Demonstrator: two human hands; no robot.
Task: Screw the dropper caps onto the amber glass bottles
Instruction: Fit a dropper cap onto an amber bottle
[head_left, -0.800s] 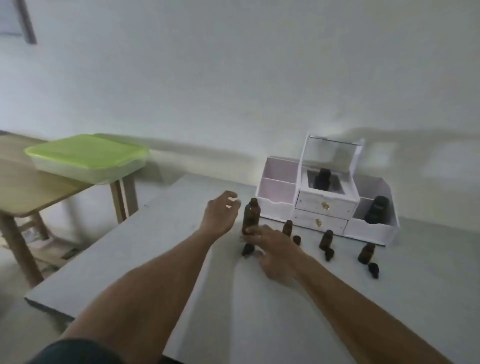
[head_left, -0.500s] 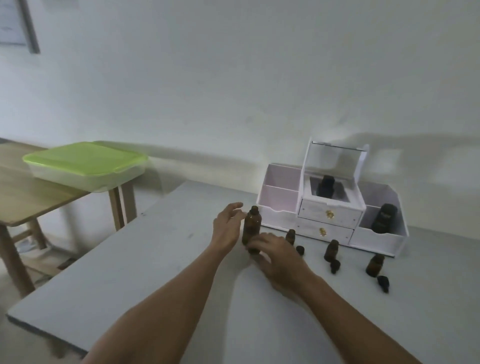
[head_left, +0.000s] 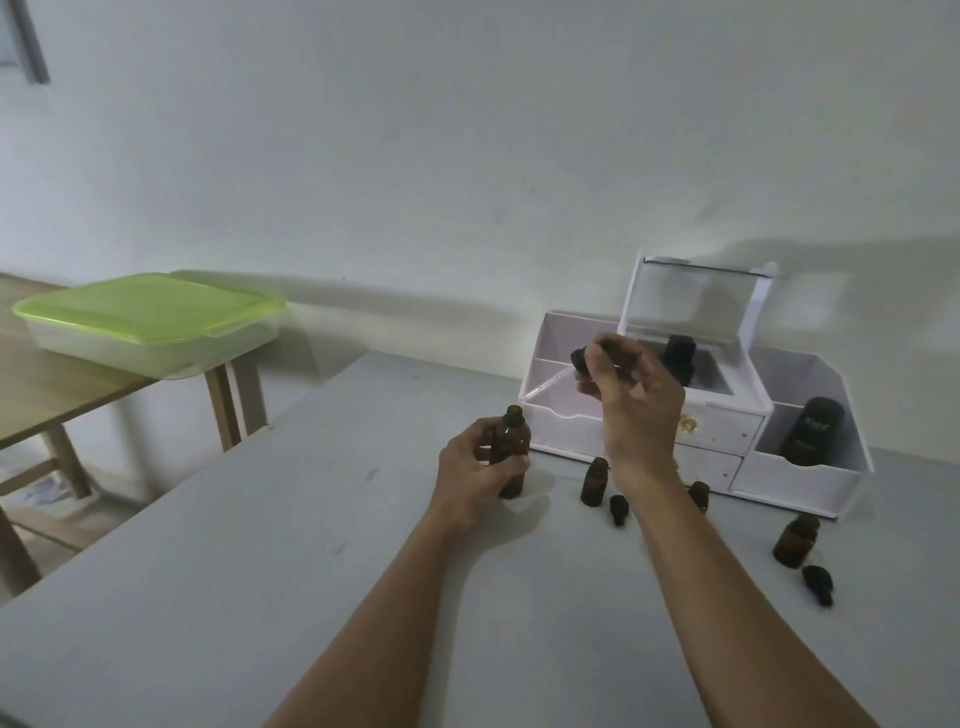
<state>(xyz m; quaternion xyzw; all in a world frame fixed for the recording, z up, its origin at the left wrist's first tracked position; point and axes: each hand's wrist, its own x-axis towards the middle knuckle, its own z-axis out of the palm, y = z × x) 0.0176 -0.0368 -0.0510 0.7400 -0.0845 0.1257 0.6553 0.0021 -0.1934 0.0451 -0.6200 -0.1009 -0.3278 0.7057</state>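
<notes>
Dropper cap (head_left: 583, 360) well above bottle (head_left: 510, 451)

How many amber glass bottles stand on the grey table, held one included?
4: the tall amber glass bottle in the left hand; a small one beside it; one partly behind the right forearm; one far right. The arm may hide more.

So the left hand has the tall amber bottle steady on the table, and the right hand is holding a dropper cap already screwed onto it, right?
Not quite. In the head view the left hand does steady the tall amber bottle, but the dropper cap in the right hand is held in the air above it, pipette exposed, not yet on the open neck.
</notes>
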